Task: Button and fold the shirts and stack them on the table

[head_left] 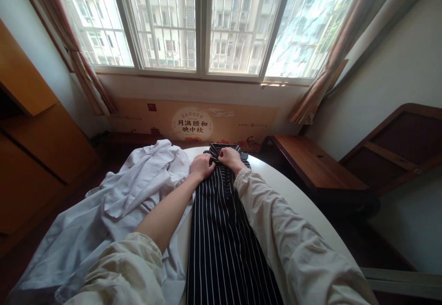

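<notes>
A black garment with white pinstripes [219, 231] lies stretched lengthwise over the white table; I cannot tell for sure whether it is a pair of trousers. Its far end is gathered, with a strip of the same cloth there. My right hand [230, 158] is closed, its fingers pinching the cloth at that end. Just left of it, my left hand [203, 166] has its fingers curled onto the same part, thumb toward the right hand. What exactly lies between the fingertips is hidden. A crumpled white cloth [138, 185] lies beside my left forearm and hangs off the table.
The round white table [276, 176] shows its right edge. Beyond it stand a wooden bench [317, 162] and a leaning framed panel [397, 143]. A printed cardboard panel [255, 116] is below the barred window. Wooden cabinets [37, 148] stand at left.
</notes>
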Tool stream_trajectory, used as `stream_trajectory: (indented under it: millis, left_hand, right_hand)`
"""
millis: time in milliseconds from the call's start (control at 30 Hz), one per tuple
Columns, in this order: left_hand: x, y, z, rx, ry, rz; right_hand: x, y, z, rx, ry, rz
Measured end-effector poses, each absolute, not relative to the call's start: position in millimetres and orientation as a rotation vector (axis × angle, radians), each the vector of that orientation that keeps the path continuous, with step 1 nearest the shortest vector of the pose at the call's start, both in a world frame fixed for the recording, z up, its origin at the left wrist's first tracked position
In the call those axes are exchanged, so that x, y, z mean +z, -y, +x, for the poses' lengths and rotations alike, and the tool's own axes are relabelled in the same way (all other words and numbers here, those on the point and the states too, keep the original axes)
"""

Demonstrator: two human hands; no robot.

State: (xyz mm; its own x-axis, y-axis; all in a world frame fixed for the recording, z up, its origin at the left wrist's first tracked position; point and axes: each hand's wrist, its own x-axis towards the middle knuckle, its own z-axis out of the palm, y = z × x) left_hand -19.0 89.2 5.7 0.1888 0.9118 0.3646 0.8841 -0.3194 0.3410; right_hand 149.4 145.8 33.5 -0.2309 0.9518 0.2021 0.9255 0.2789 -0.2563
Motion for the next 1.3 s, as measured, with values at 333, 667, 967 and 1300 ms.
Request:
stream_trajectory:
  millis: [333, 667, 967, 1300]
  left_hand:
    - [6, -88, -20, 0.790, -1.537, 2.561]
    - [-10, -105, -19, 0.574, -1.615, 2.467]
    - [-10, -109, -22, 0.864, -2.013, 2.090]
    - [9, -131, -33, 0.887, -2.079, 1.632]
  right_hand:
    - [48, -152, 159, 0.226, 1.942, -1.725]
    - [39, -142, 163, 0.026, 2.270, -1.497]
    - [20, -136, 198, 0.224, 2.259, -1.278]
    - [18, -151, 265, 0.574, 1.411, -1.840]
